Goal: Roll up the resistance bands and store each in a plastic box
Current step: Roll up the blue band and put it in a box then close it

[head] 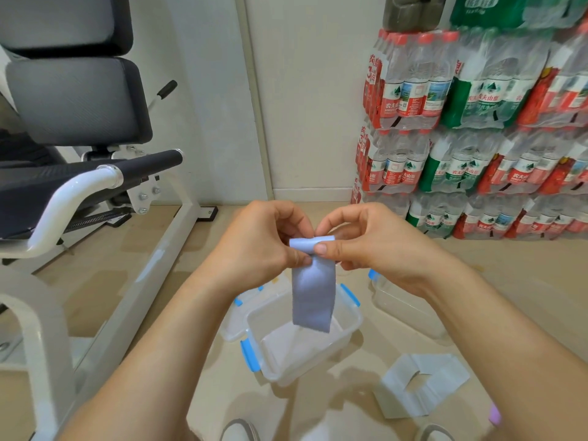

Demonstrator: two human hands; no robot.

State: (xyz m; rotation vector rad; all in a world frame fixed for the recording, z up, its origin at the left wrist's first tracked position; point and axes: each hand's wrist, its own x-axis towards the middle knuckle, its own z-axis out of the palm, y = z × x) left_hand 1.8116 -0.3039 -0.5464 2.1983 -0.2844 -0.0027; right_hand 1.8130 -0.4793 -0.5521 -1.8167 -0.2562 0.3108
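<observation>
Both hands pinch one thing between them: the left hand (257, 240) and the right hand (366, 246) meet at the middle of the view with their fingers curled, and each grips the top end of a light blue flat elastic resistance band (313, 297). That top end is turned over into a short tight roll. The right thumb lies across the front of the roll, while the left thumb and fingers nip the band's edge just under it.

The unrolled length hangs straight down toward 6 o'clock. Its lower end dangles over the open mouth of a clear plastic box with blue clips (302, 367) on the floor; whether it touches the box I cannot tell.

A second clear box (237, 316) sits just beside the first at 8 o'clock, partly hidden by the left forearm. A third clear box (404, 307) lies at 3 o'clock, behind the right wrist.

At 4 o'clock from the open box, apart from it, a pale grey flat band (401, 402) lies in a loose loop on the beige floor (509, 281).

Farther off — at 10 o'clock — stands a black-padded white-framed gym bench (79, 100). Shrink-wrapped packs of water bottles (477, 122) are stacked against the wall at 1 to 2 o'clock.
</observation>
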